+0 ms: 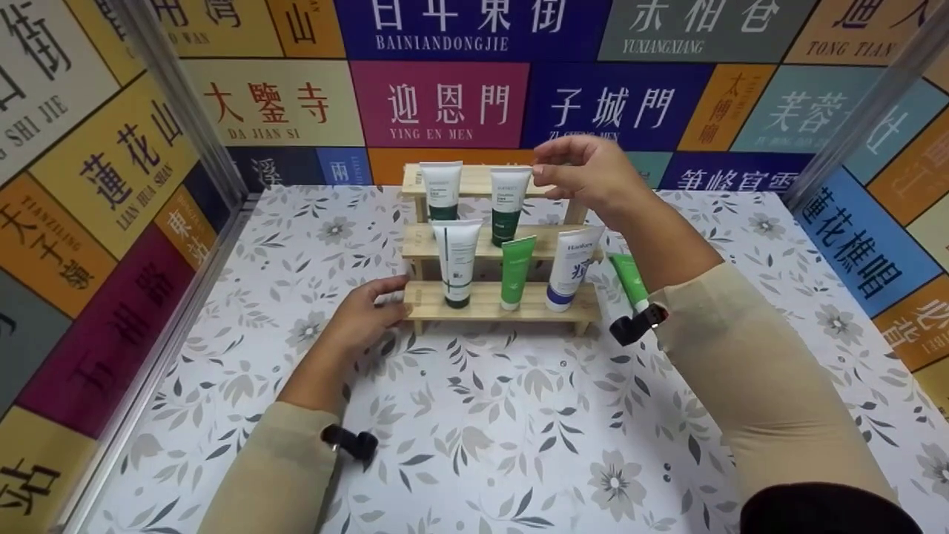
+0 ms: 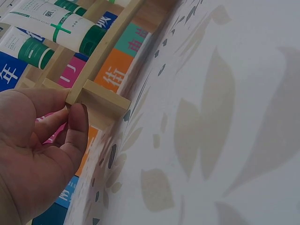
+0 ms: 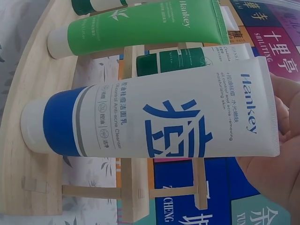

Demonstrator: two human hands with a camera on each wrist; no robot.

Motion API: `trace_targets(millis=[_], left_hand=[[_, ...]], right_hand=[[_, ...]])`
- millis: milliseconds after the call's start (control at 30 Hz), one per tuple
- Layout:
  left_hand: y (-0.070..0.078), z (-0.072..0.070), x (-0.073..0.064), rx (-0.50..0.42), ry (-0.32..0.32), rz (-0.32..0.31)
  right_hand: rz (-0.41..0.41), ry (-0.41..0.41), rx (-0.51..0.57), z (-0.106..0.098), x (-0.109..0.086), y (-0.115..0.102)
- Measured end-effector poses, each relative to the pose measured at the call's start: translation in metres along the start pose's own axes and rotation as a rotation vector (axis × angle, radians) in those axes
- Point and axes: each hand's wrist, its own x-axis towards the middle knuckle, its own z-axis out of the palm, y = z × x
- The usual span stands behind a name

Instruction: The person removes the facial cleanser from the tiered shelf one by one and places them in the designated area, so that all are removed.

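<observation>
A three-tier wooden rack (image 1: pixel 485 313) bears several skincare tubes. My left hand (image 1: pixel 368 315) pinches the left end of its bottom step between thumb and fingers, as the left wrist view shows. On that step stand a white tube (image 1: pixel 458 259), a green tube (image 1: pixel 517 271) and a white-and-blue cleanser tube (image 3: pixel 173 115). Behind them are two white-and-dark-green tubes, one left (image 1: pixel 442 189) and one right (image 1: pixel 508 204). My right hand (image 1: pixel 589 174) hovers at the top tier, fingertips beside the right one's upper end; contact is unclear. The cleanser tube partly hides this hand in the right wrist view.
Another green tube (image 1: pixel 630 278) is right of the rack, under my right forearm. A flower-patterned cloth (image 1: pixel 474 423) covers the table. Panels with large lettering (image 1: pixel 441 104) stand behind and on both sides. A dark rounded object (image 1: pixel 823 508) shows at the lower right.
</observation>
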Motion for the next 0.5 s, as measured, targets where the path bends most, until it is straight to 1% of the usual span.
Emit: trace_targets(millis=[233, 400, 500], left_hand=[[0.0009, -0.0001, 0.0005, 0.01, 0.005, -0.024], [0.0013, -0.0006, 0.0006, 0.015, 0.004, -0.02], [0.0015, -0.0008, 0.0008, 0.014, 0.001, -0.02]], right_hand=[[0.043, -0.05, -0.091, 0.0003, 0.0048, -0.0015], [0.087, -0.07, -0.122, 0.0014, 0.0067, -0.0015], [0.092, -0.07, -0.13, 0.0017, 0.0063, -0.0016]])
